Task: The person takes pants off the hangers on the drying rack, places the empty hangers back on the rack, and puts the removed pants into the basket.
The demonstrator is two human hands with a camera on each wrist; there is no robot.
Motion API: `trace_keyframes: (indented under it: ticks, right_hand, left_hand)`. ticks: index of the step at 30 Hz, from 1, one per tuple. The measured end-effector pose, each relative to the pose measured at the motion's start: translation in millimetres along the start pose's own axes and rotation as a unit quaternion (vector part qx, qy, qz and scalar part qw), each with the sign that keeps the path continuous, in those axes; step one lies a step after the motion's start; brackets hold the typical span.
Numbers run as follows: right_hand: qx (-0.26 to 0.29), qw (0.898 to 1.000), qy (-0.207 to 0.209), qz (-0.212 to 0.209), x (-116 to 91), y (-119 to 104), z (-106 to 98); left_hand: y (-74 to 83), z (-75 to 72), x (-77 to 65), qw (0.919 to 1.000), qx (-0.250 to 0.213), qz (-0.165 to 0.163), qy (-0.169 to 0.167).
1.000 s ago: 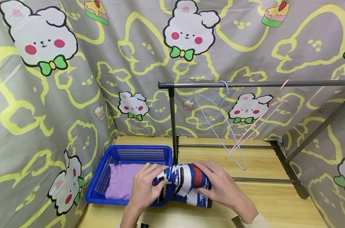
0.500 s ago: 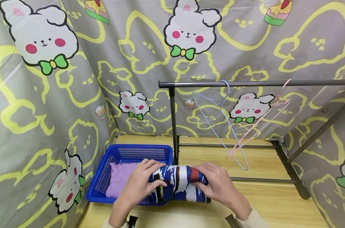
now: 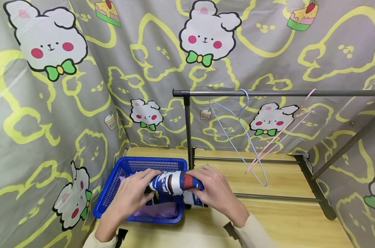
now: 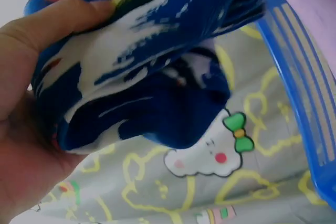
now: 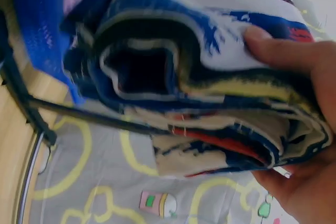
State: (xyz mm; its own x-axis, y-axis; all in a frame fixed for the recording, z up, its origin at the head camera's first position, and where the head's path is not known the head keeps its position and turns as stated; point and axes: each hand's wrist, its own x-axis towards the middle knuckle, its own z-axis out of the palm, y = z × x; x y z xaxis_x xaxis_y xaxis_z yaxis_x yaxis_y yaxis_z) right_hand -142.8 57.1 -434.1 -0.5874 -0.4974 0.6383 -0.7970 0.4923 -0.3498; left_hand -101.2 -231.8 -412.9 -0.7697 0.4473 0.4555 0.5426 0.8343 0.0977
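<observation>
Both hands hold a folded, rolled garment point(image 3: 175, 182) with a blue, white, black and red brushstroke print, above the blue basket point(image 3: 108, 193). My left hand point(image 3: 130, 194) grips its left end, and in the left wrist view the thumb lies across the garment point(image 4: 157, 51). At the other end my right hand point(image 3: 215, 187) grips it between thumb and fingers. Seen from the right wrist, the garment point(image 5: 220, 35) shows layered folds with an open loop at its end. Below, a lilac cloth point(image 3: 156, 210) lies in the basket, partly hidden by the garment and hands.
Right of the basket stands a dark metal rack point(image 3: 189, 134). A blue hanger point(image 3: 227, 132) and a pink hanger point(image 3: 278, 134) hang from its top bar. Printed curtains point(image 3: 162, 69) enclose the wooden table point(image 3: 286, 220) at the back and sides.
Both hands have carried the folded garment leftward, from the basket's right edge to over the basket. It now covers more of the lilac cloth. The hangers have barely moved.
</observation>
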Motion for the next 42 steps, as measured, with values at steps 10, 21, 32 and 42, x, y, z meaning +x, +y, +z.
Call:
trace_keyframes:
  ticks: [10,21,32,42]
  right_hand:
    - [-0.027,0.998,-0.035,-0.035,39.8,-8.7,35.0]
    - [-0.127,0.986,-0.030,-0.106,58.5,-3.0,108.4]
    - [-0.244,0.959,-0.012,-0.142,61.4,4.8,175.9]
    - [-0.169,0.965,-0.198,-0.023,37.1,-5.7,178.5]
  left_hand:
    - [-36.1,9.6,-21.1,0.9972,0.050,-0.014,0.054]
    - [-82.6,40.9,-34.9,0.9901,0.108,-0.064,0.063]
    - [-111.0,79.1,-52.5,0.9917,0.064,-0.111,-0.009]
    - [-105.4,79.3,-70.7,0.9673,-0.111,-0.135,-0.184]
